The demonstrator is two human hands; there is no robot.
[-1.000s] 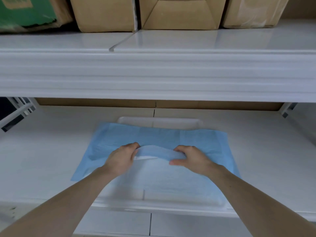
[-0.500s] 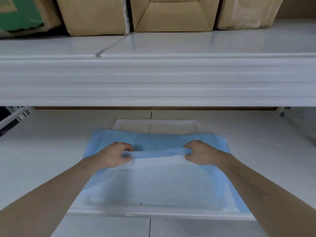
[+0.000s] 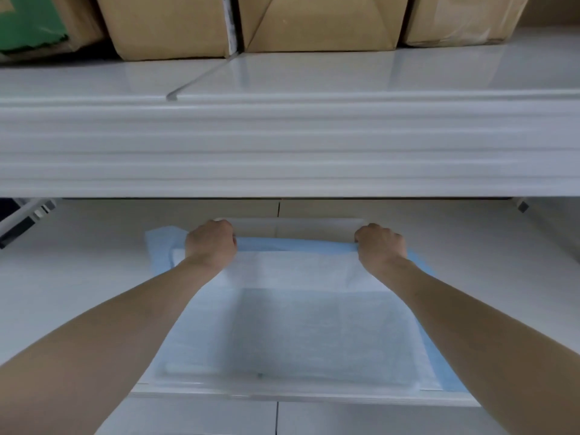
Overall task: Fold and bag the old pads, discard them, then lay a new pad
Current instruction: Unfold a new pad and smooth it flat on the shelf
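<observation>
Two hands, left hand (image 3: 211, 243) and right hand (image 3: 379, 244), fingers clenched on blue pad (image 3: 292, 324) far edge over tray (image 3: 301, 395); no legible writing.

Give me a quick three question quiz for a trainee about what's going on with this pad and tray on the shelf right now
1. True or false: both hands grip the far edge of the blue pad.
2. Which side of the pad faces up over the tray? A. white B. green C. black
3. Fill in: above the upper shelf stand cardboard ____.

Key
1. True: the left hand and the right hand each hold that edge, near the tray's back rim.
2. A: the white side shows, with blue at the borders.
3. Boxes.
</observation>
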